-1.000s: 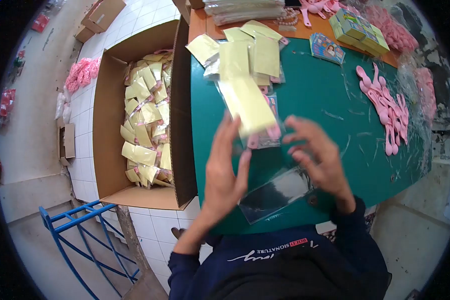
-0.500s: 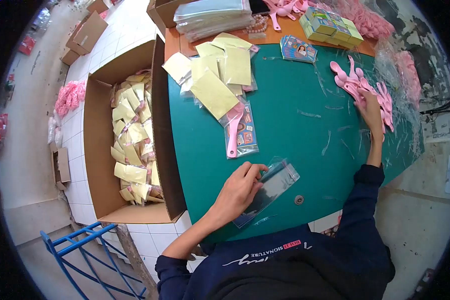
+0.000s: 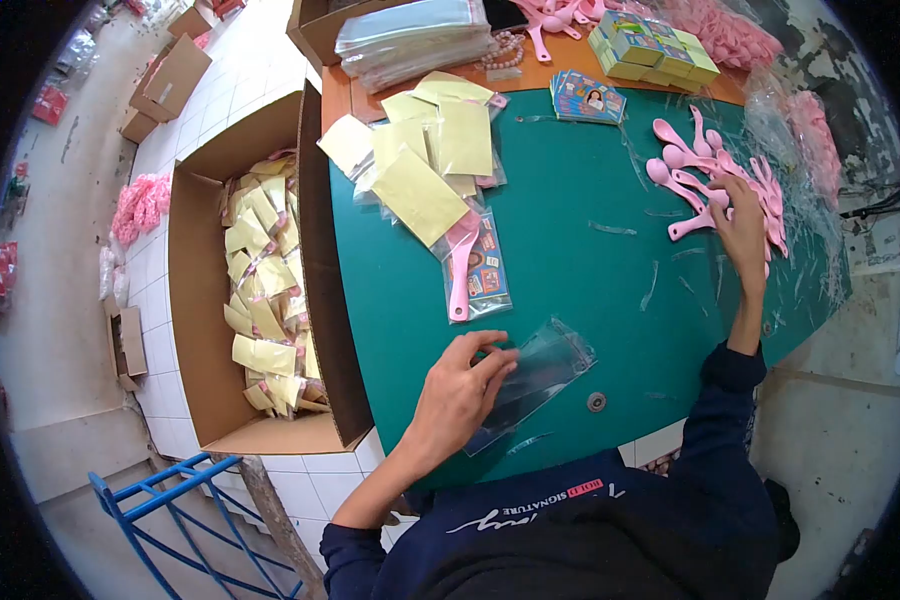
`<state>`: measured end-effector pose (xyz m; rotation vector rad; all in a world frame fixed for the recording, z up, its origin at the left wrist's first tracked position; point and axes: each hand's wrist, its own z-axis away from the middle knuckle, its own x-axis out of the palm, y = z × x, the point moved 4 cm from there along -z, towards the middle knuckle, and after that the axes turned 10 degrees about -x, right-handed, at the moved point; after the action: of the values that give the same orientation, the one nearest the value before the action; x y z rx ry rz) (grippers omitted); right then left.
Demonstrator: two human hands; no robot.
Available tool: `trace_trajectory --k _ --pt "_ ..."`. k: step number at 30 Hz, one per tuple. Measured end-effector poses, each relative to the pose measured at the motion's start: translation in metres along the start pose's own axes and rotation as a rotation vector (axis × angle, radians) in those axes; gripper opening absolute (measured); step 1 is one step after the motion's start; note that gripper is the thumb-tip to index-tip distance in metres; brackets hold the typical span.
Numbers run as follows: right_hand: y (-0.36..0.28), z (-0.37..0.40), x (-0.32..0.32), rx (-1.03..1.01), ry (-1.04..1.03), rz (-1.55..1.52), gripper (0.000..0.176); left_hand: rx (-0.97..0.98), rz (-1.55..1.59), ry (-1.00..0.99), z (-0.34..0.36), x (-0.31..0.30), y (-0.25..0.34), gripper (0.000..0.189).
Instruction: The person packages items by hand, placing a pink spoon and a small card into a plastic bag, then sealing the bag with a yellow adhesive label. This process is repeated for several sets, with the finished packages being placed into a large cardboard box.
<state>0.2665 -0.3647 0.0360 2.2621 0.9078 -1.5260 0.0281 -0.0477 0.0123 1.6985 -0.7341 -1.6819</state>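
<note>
My left hand (image 3: pixel 453 395) is closed, thumb and fingers together at the left edge of a clear plastic bag (image 3: pixel 550 362) lying on the green table. At the right, my right hand (image 3: pixel 741 228) reaches into a pile of pink plastic spoons (image 3: pixel 767 205), its fingers closed around one pink spoon (image 3: pixel 692 226). Part of that spoon is hidden by the fingers. Ahead of my left hand lies a filled bag (image 3: pixel 487 262) with a pink spoon and a printed card, partly under several packets with yellow backs (image 3: pixel 422 195).
An open cardboard box (image 3: pixel 335 300) full of yellow-backed packets stands left of the table. At the back are stacked clear bags (image 3: pixel 415 40), printed cards (image 3: pixel 587 97) and bundled card stacks (image 3: pixel 653 52). Plastic scraps (image 3: pixel 612 229) and a metal disc (image 3: pixel 596 402) lie on the green surface.
My right hand has shifted within the spoon pile, and several spoons there have spread to the left. My left hand has drawn slightly left and down along the clear bag.
</note>
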Motion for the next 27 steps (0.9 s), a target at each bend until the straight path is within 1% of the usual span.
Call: trace_trajectory --k 3,6,7,9,10,12,13,15,17,20,21,23,26,27 --pt "-0.011 0.002 0.004 -0.110 -0.028 0.100 0.027 -0.002 -0.003 -0.040 -0.001 -0.001 0.005 0.026" --pt "-0.023 -0.001 -0.025 0.022 -0.076 -0.296 0.033 0.056 -0.027 -0.002 -0.001 -0.003 0.006 0.029" --pt "-0.004 -0.001 -0.029 0.234 -0.174 -0.036 0.034 0.029 -0.041 -0.007 0.000 -0.004 0.006 0.027" --pt "0.056 0.013 -0.044 0.659 -0.359 0.498 0.035 -0.015 -0.074 -0.026 0.000 -0.006 0.008 0.023" --pt "0.073 0.018 -0.045 0.548 -0.265 0.407 0.036 -0.011 -0.073 -0.040 0.000 -0.007 0.008 0.021" --pt "0.077 0.013 -0.048 0.304 -0.075 0.233 0.037 -0.008 -0.062 -0.051 -0.002 -0.006 0.007 0.017" --pt "0.074 0.014 -0.041 0.129 -0.101 0.244 0.038 -0.010 -0.056 -0.061 -0.002 -0.005 0.007 0.017" --pt "-0.005 -0.005 -0.031 -0.214 -0.150 0.262 0.040 -0.007 -0.045 -0.083 -0.005 -0.003 0.007 0.015" --pt "-0.035 0.000 -0.009 -0.296 -0.247 -0.106 0.041 -0.049 0.135 -0.074 -0.007 0.000 0.003 0.015" --pt "-0.034 0.012 0.020 -0.284 -0.426 -0.065 0.034 -0.137 0.338 -0.095 -0.010 -0.002 0.001 0.015" --pt "-0.035 0.010 0.019 -0.300 -0.417 -0.057 0.032 -0.170 0.397 -0.106 -0.012 -0.004 0.001 0.014" --pt "-0.038 0.010 0.016 -0.330 -0.405 -0.042 0.028 -0.236 0.387 -0.163 -0.015 -0.008 0.000 0.015" --pt "-0.042 0.008 0.012 -0.284 -0.381 0.018 0.023 -0.287 0.310 -0.296 -0.018 -0.005 -0.008 0.017" --pt "-0.046 0.005 0.002 -0.266 -0.275 0.044 0.021 -0.295 0.274 -0.344 -0.019 -0.003 -0.011 0.017"
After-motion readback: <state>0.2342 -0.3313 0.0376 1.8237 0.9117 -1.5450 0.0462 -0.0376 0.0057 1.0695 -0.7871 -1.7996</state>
